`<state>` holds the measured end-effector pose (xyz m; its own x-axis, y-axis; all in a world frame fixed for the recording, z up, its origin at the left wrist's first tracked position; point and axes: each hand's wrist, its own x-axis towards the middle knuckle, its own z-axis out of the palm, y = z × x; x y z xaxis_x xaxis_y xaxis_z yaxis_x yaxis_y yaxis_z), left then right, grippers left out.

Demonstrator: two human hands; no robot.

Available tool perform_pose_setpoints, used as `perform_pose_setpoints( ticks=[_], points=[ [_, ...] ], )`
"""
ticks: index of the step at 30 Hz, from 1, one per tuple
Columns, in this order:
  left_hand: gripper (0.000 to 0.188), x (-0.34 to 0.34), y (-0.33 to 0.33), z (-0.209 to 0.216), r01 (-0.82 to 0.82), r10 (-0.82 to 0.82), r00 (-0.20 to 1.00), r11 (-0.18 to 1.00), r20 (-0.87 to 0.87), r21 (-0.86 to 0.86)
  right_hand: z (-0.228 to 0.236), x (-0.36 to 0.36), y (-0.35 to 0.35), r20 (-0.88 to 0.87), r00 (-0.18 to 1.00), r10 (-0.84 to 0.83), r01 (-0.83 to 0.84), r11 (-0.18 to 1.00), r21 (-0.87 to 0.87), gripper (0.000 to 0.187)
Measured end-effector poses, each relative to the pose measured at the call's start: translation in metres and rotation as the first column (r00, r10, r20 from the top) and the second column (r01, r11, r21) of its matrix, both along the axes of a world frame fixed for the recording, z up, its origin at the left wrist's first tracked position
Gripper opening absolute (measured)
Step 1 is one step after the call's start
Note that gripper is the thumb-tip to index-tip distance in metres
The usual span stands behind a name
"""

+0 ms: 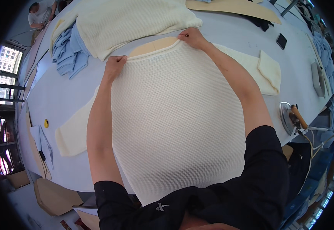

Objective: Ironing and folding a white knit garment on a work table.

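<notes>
A cream knit sweater (176, 111) lies spread on the white table in front of me, its body stretching down to my chest. My left hand (115, 66) pinches the left end of its neckline, and my right hand (193, 38) grips the right end. Between them the neck edge is drawn nearly straight. A tan board (153, 45) shows through the neck opening. One sleeve (75, 132) reaches out beyond my left forearm; the other sleeve (264, 73), its end folded, lies beyond my right forearm.
More cream knitwear (132, 25) and crumpled light-blue garments (69, 51) are heaped at the far left. An iron (288, 118) stands on the right, near a black phone (281, 41). A yellow tape measure (46, 123) sits left. Someone in white (42, 13) works at the far left.
</notes>
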<state>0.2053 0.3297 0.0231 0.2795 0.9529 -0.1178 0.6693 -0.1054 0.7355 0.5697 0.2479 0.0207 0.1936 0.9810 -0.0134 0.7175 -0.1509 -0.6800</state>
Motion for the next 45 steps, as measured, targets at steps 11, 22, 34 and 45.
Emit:
perform_pose_setpoints(
  ticks=[11,22,34,45],
  points=[
    [0.029,-0.035,-0.012,-0.015,-0.031,0.041,0.998,0.976,-0.043,0.214,-0.012,0.001,-0.024,0.003,0.999,0.037,-0.037,0.997,0.063,0.032],
    [0.03,-0.086,-0.019,0.019,-0.026,0.034,0.984,0.999,-0.175,0.044,-0.027,0.005,-0.036,0.049,0.998,0.041,-0.052,0.961,0.273,0.03],
    [0.026,-0.144,-0.034,0.023,-0.118,0.112,0.992,0.988,-0.063,-0.097,0.011,0.125,-0.091,0.188,0.978,-0.088,0.126,0.972,-0.199,0.024],
    [0.025,-0.174,-0.027,0.013,-0.192,0.174,0.98,0.954,-0.097,-0.229,-0.004,0.126,-0.085,0.215,0.975,-0.047,0.092,0.975,-0.204,0.024]
  ],
)
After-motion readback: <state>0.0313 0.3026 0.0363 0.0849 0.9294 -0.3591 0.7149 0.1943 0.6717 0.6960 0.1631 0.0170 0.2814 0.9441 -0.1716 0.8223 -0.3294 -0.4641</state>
